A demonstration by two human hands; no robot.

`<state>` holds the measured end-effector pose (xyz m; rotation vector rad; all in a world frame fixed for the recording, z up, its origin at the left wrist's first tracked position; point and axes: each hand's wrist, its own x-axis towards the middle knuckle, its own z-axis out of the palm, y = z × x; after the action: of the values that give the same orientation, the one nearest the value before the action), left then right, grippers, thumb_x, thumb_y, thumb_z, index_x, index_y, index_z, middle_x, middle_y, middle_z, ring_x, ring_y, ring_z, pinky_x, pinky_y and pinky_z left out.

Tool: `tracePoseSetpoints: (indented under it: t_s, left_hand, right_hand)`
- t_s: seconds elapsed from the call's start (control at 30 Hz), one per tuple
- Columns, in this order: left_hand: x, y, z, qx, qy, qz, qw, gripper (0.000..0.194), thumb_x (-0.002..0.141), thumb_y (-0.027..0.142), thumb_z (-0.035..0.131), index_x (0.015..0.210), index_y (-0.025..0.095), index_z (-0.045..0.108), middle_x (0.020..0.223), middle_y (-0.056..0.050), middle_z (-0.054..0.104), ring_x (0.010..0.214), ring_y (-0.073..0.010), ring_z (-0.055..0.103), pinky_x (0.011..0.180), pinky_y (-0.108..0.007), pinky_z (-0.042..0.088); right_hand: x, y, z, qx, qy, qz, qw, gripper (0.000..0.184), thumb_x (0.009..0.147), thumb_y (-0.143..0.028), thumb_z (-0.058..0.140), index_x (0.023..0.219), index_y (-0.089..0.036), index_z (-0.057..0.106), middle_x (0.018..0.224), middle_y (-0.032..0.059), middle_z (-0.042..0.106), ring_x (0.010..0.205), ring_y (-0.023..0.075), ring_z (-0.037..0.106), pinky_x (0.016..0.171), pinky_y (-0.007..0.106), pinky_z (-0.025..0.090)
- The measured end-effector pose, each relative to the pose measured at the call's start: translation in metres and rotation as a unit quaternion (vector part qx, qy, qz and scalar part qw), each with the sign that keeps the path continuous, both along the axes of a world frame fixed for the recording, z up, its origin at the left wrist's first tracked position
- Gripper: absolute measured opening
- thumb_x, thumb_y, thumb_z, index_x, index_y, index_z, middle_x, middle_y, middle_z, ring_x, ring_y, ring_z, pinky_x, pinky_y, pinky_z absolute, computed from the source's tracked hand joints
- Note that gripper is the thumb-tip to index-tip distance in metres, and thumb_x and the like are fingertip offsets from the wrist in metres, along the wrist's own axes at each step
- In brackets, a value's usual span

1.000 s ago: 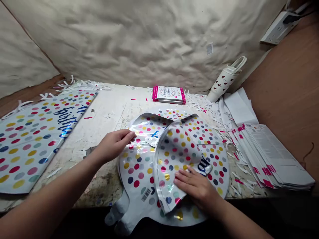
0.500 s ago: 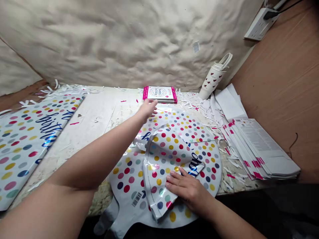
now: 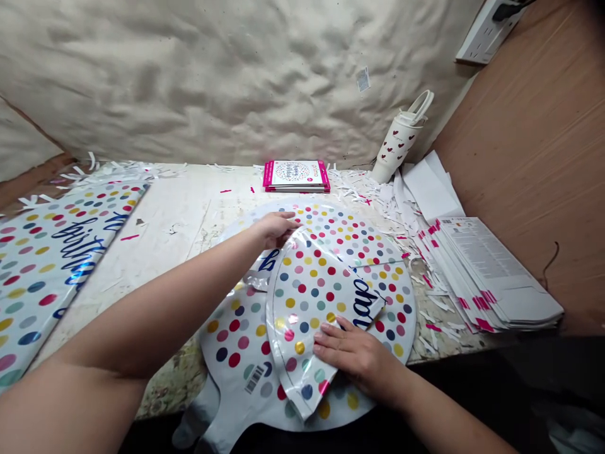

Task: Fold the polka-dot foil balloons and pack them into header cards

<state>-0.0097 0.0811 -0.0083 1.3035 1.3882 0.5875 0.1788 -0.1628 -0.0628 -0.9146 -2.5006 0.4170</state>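
Observation:
Flat dotted foil balloons lie at the table's front edge, a pale neck hanging over it. On top is a folded dotted foil balloon with blue lettering, its curved side to the left. My right hand rests flat on its lower right part, fingers stretched out. At its upper tip is my left hand, fingers curled towards thumb at the foil edge; the fingertips are partly hidden. A printed barcode shows on the balloon below.
Another dotted foil sheet lies at the left. Pink-edged packages are stacked at the back. A tumbler stands back right among paper shreds. Printed white sleeves lie at the right beside a brown board.
My left hand has come back from near the pink packages to the folded balloon's upper tip. That fold lies flatter. My right hand stays on the foil. The whole view has shifted slightly.

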Motion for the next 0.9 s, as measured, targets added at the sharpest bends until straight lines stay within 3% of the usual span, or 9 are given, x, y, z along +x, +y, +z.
tracePoseSetpoints:
  t_s: [0.13, 0.2, 0.3, 0.37, 0.4, 0.5, 0.67, 0.77, 0.9]
  left_hand:
    - [-0.024, -0.012, 0.004, 0.157, 0.012, 0.027, 0.987, 0.035, 0.082, 0.014, 0.048, 0.117, 0.016, 0.051, 0.109, -0.011, 0.062, 0.097, -0.0200, 0.061, 0.082, -0.038, 0.051]
    - [-0.020, -0.034, 0.004, 0.236, 0.006, -0.073, 0.969, 0.027, 0.080, 0.016, 0.050, 0.106, 0.019, 0.060, 0.114, -0.006, 0.062, 0.110, -0.0209, 0.054, 0.096, -0.041, 0.042]
    - [0.001, -0.075, -0.007, 0.372, 0.063, -0.418, 0.826, 0.037, 0.079, 0.020, 0.053, 0.116, 0.023, 0.058, 0.129, -0.004, 0.053, 0.126, -0.0239, 0.040, 0.108, -0.046, 0.023]
    - [0.014, -0.099, -0.019, 0.428, 0.161, -0.526, 0.718, 0.048, 0.085, 0.029, 0.048, 0.132, 0.024, 0.043, 0.142, -0.008, 0.037, 0.133, -0.0287, 0.026, 0.107, -0.053, 0.014]
    - [0.018, -0.107, -0.024, 0.438, 0.214, -0.518, 0.703, 0.051, 0.086, 0.036, 0.045, 0.135, 0.024, 0.038, 0.145, -0.011, 0.030, 0.134, -0.0319, 0.021, 0.105, -0.057, 0.013]
    - [0.024, -0.121, -0.033, 0.447, 0.315, -0.432, 0.717, 0.055, 0.089, 0.043, 0.037, 0.139, 0.019, 0.032, 0.147, -0.015, 0.022, 0.134, -0.0383, 0.018, 0.100, -0.061, 0.017]
    - [0.038, -0.129, -0.037, 0.472, 0.281, -0.470, 0.691, 0.052, 0.091, 0.035, 0.033, 0.140, 0.018, 0.029, 0.146, -0.010, 0.027, 0.135, -0.0304, 0.018, 0.106, -0.050, 0.012]
    - [0.041, -0.130, -0.040, 0.445, 0.312, -0.425, 0.724, 0.056, 0.090, 0.045, 0.033, 0.141, 0.021, 0.026, 0.148, -0.011, 0.022, 0.135, -0.0339, 0.015, 0.104, -0.055, 0.012]
    - [-0.002, -0.117, -0.038, 0.380, 0.330, -0.461, 0.731, 0.054, 0.093, 0.043, 0.026, 0.142, 0.020, 0.022, 0.149, -0.009, 0.018, 0.137, -0.0270, 0.013, 0.108, -0.049, 0.009]
  right_hand:
    - [0.008, 0.012, 0.007, -0.072, -0.006, 0.035, 0.997, 0.033, 0.091, -0.016, 0.042, 0.118, -0.022, 0.058, 0.123, 0.0032, 0.058, 0.127, 0.0196, 0.038, 0.109, 0.046, 0.025]
    - [0.010, 0.020, 0.011, -0.100, -0.012, 0.065, 0.993, 0.032, 0.089, -0.016, 0.044, 0.117, -0.023, 0.059, 0.123, 0.0017, 0.059, 0.129, 0.0199, 0.035, 0.109, 0.045, 0.023]
    - [0.013, 0.026, 0.013, -0.073, -0.016, 0.089, 0.993, 0.032, 0.086, -0.016, 0.048, 0.114, -0.023, 0.061, 0.125, 0.0026, 0.057, 0.130, 0.0221, 0.034, 0.107, 0.045, 0.028]
    - [0.016, 0.023, 0.011, -0.013, -0.007, 0.044, 0.999, 0.035, 0.085, -0.013, 0.048, 0.117, -0.018, 0.059, 0.128, 0.0084, 0.054, 0.127, 0.0228, 0.039, 0.104, 0.042, 0.034]
    - [0.018, 0.020, 0.009, 0.022, 0.001, 0.007, 1.000, 0.037, 0.085, -0.010, 0.047, 0.120, -0.015, 0.057, 0.128, 0.0119, 0.053, 0.125, 0.0223, 0.042, 0.102, 0.040, 0.038]
    - [0.026, 0.008, 0.002, 0.095, 0.023, -0.071, 0.993, 0.037, 0.085, -0.004, 0.043, 0.119, -0.009, 0.055, 0.119, 0.0152, 0.060, 0.119, 0.0203, 0.049, 0.098, 0.038, 0.043]
    - [0.035, -0.003, -0.002, 0.069, 0.042, -0.053, 0.995, 0.036, 0.086, -0.005, 0.040, 0.116, -0.013, 0.057, 0.119, 0.0122, 0.060, 0.118, 0.0200, 0.050, 0.102, 0.043, 0.038]
    - [0.039, -0.003, 0.007, -0.030, 0.050, -0.059, 0.997, 0.035, 0.086, -0.011, 0.039, 0.116, -0.017, 0.056, 0.118, 0.0095, 0.061, 0.114, 0.0221, 0.054, 0.104, 0.050, 0.031]
    - [0.041, 0.015, 0.028, -0.233, 0.100, -0.225, 0.941, 0.028, 0.090, -0.031, 0.037, 0.091, -0.018, 0.063, 0.087, 0.0059, 0.069, 0.086, 0.0220, 0.064, 0.083, 0.041, 0.049]
